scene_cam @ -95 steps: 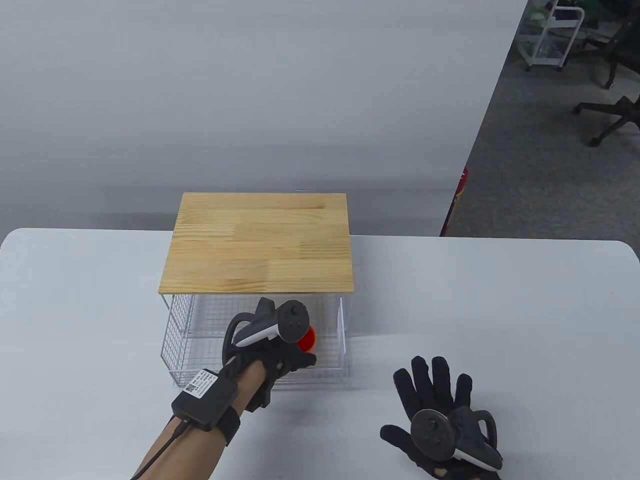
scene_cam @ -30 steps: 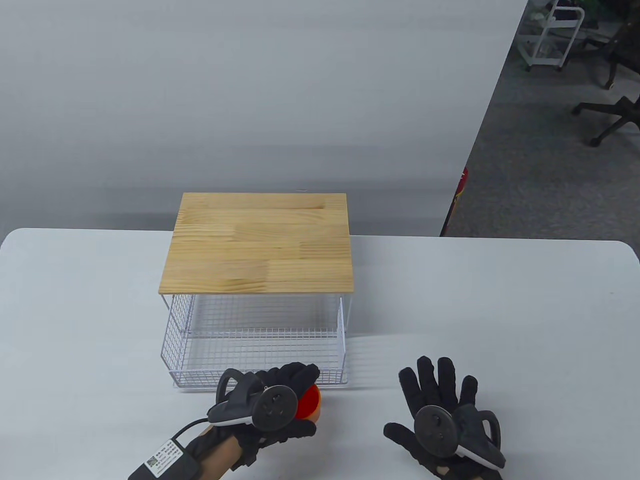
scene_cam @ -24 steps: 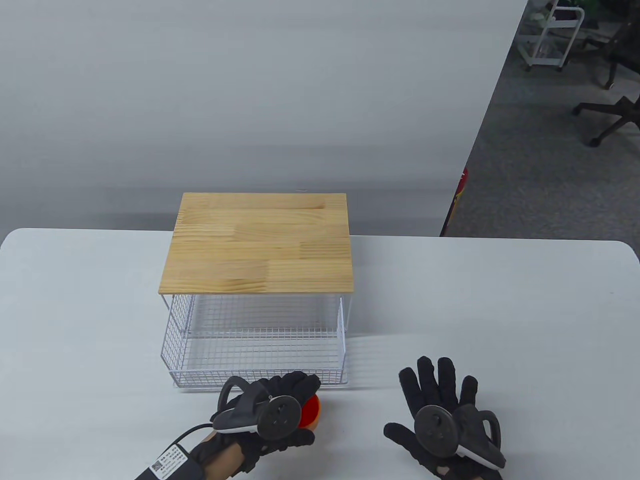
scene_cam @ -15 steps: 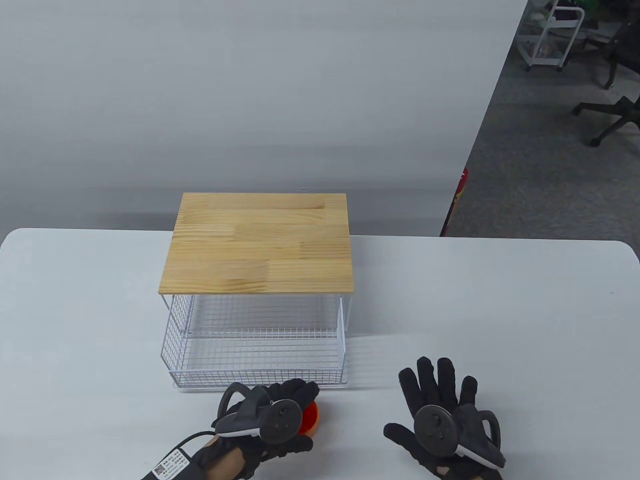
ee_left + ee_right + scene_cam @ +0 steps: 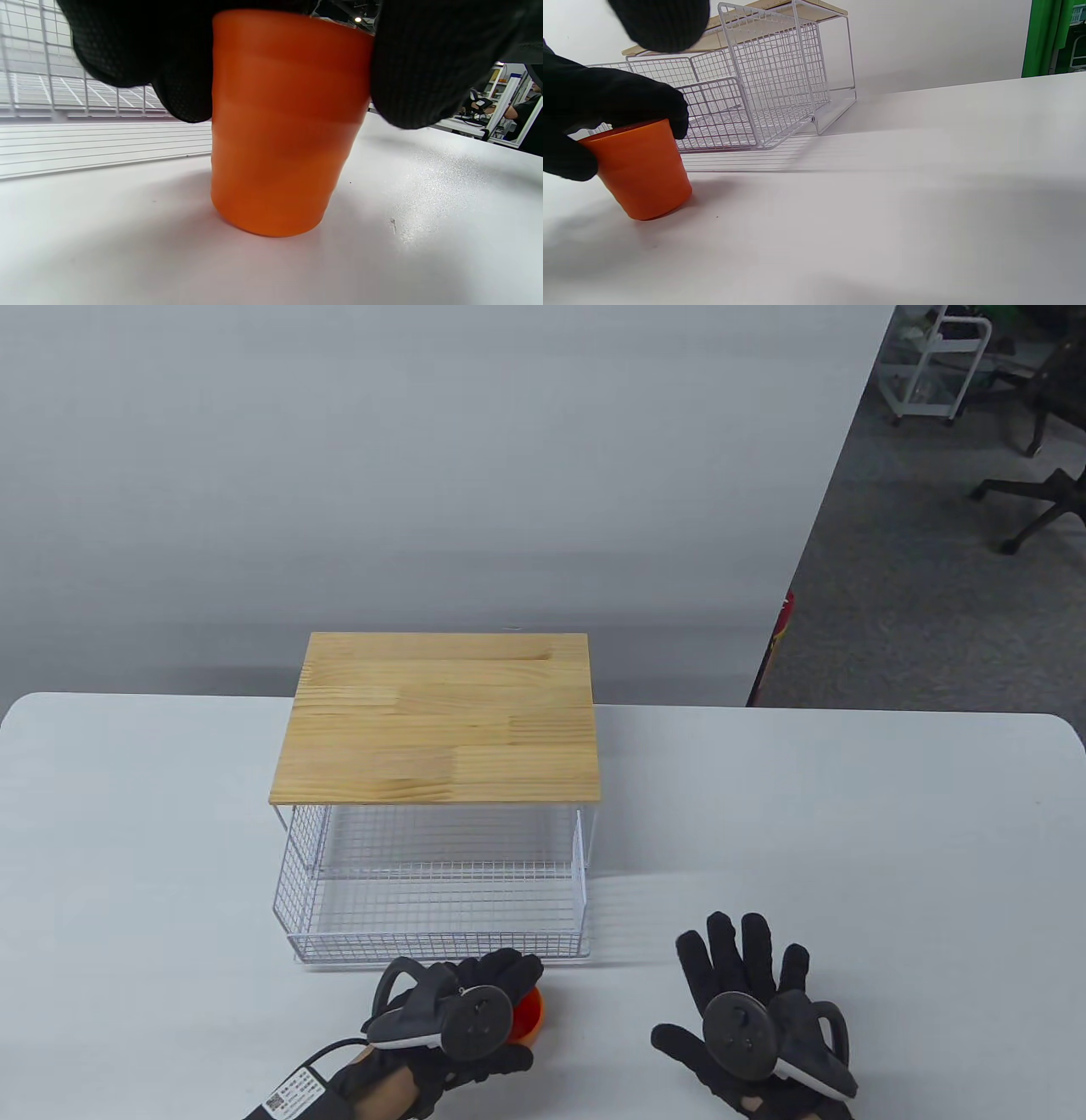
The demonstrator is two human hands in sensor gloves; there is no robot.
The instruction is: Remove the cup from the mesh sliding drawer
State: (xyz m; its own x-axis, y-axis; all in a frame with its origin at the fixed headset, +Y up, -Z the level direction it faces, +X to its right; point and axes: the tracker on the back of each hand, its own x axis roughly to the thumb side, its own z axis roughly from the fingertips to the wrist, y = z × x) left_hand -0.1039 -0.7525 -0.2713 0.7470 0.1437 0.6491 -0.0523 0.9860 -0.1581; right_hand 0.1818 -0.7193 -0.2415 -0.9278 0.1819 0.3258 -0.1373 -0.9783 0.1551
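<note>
A: Where is the cup [image 5: 284, 127] sitting?

B: On the table [image 5: 848, 831], just in front of the pulled-out drawer [image 5: 437, 912], upright. The left hand [image 5: 462, 1014] is gripping it near the rim, fingers [image 5: 428, 63] wrapping both sides.

A: And the right hand [image 5: 751, 1027]?

B: It is lying flat, fingers spread, holding nothing.

A: So how should the release go?

B: I'd say: loosen both sides evenly, then lift straight up so nothing is catching the rim and tipping it.
</note>
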